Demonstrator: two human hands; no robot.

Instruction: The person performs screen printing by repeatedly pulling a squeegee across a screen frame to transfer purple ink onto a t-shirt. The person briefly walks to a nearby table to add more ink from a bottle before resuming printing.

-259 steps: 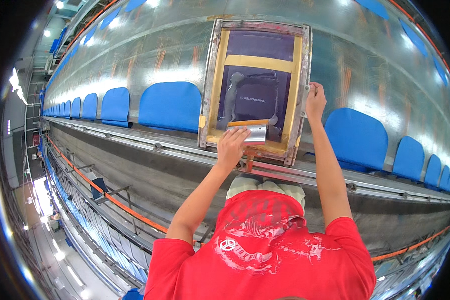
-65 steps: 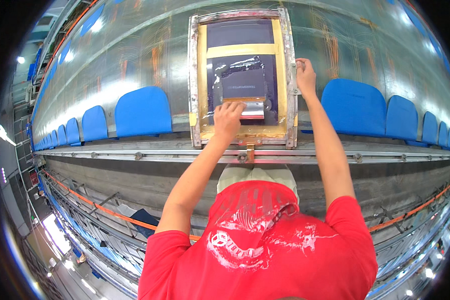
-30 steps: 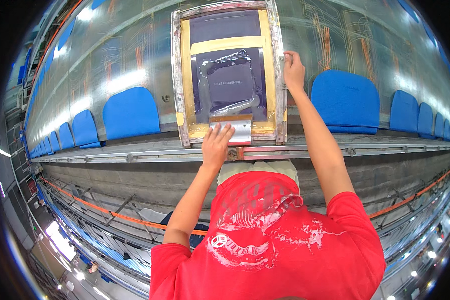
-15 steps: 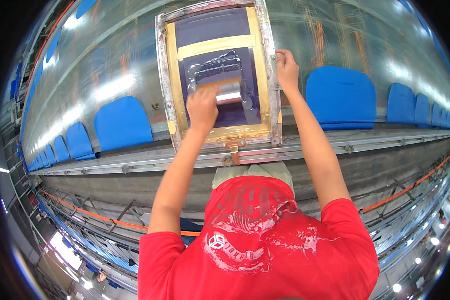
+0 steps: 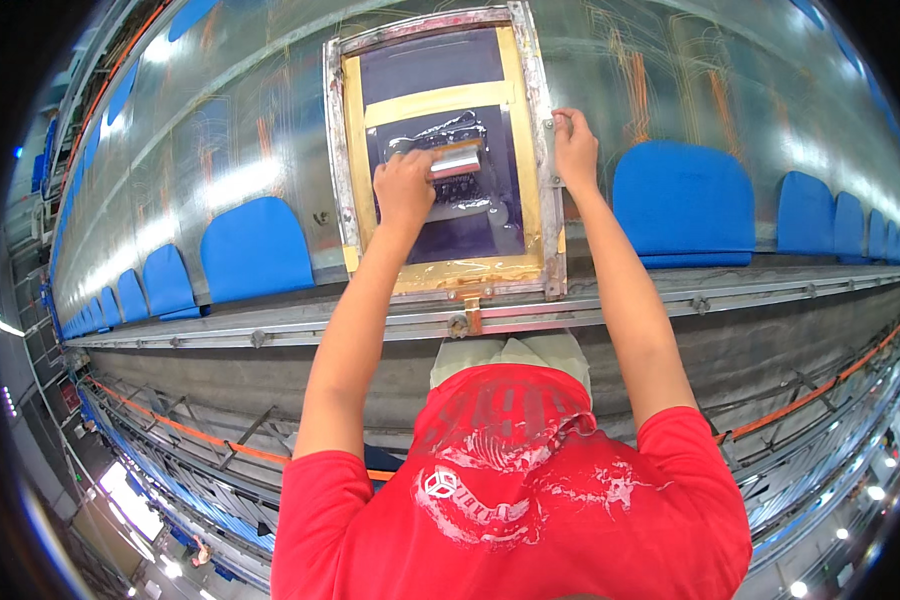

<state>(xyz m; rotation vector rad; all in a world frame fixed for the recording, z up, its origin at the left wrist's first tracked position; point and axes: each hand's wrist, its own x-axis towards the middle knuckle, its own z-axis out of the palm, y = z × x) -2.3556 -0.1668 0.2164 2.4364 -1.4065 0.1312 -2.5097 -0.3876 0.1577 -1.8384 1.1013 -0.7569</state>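
Observation:
A screen printing frame (image 5: pixel 338 150) lies flat on the long table, its dark mesh (image 5: pixel 460 238) bordered with yellowish tape. My left hand (image 5: pixel 404 188) is closed on a squeegee (image 5: pixel 457 160) with a shiny metal holder, which rests on the mesh in the upper half of the lower dark window. Wet, glossy ink (image 5: pixel 440 124) lies in streaks beyond the squeegee, and a smeared patch shows nearer to me. At the frame's right side rail, my right hand (image 5: pixel 575 145) has its fingers curled over the edge, gripping it.
Blue rounded fabric pieces (image 5: pixel 683 200) lie in a row along the table (image 5: pixel 580 60) on both sides of the frame. A metal rail (image 5: pixel 370 322) runs along the table's near edge, with a small bracket (image 5: pixel 472 312) at the frame's near end.
My left hand has pushed the squeegee away from me across the mesh, toward the streaked ink. The right hand keeps its hold on the frame's side.

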